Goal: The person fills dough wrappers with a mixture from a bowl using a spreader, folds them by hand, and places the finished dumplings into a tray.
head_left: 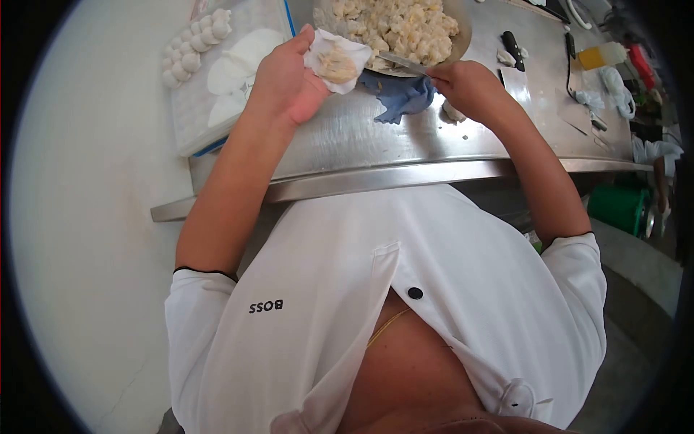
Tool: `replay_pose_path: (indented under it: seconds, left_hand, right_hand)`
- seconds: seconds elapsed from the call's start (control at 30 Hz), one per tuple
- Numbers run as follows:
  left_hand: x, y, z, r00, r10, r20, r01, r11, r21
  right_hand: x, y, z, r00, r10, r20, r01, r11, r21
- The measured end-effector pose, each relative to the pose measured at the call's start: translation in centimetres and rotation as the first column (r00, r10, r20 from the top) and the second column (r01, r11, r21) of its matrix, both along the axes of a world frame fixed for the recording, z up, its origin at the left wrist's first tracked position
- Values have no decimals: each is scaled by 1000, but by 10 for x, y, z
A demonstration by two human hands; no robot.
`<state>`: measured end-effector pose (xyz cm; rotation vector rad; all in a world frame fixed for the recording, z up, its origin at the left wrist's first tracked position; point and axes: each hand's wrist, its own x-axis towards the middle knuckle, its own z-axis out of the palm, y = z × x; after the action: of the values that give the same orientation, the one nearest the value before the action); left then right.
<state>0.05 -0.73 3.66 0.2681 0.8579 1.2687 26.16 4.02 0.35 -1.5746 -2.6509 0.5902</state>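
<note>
White-jacketed torso (332, 289) nearest, facing the tabletop (318, 155). Both forearms reach forward over its front edge. Left forearm (242, 173) angles up and inward, elbow bent, left hand (289, 83) turned palm up near the tray. White wrapper (357, 54) with a smear of filling (336, 66) sits on that hand; most of its fingers are hidden, so cannot tell if they are apart or together. Right forearm (531, 148) slants up and inward from the other side, right hand (470, 85) back up, fingers clamped on the handle end of a flat metal tool (402, 63), which points left toward the wrapper, by the near rim of the bowl. Blue cloth (405, 100) lies just below the tool. Tray (206, 119) at left carries pleated dumplings (195, 47) and loose white wrappers (238, 69). Wide-bladed knife (514, 54) lies right of the bowl, yellow bottle (601, 56) farther right. Large bowl (465, 32) of chunky pale mixture (408, 29) farthest, beyond the hands.
</note>
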Motion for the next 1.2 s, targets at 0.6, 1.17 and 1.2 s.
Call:
replay_pose_path:
  seconds: [0.6, 1.17, 1.2]
  left_hand:
    - [13, -6, 5, 992, -66, 111, 54, 992, 111]
    - [20, -15, -15, 971, -122, -206, 141, 987, 82]
    - [20, -15, -15, 971, -114, -209, 135, 987, 87]
  right_hand:
    - [-61, -35, 10, 719, 332, -610, -84, 913, 398]
    - [-60, -24, 1, 607, -128, -785, 65, 992, -112]
    - [-59, -22, 0, 566, -241, -788, 29, 962, -273]
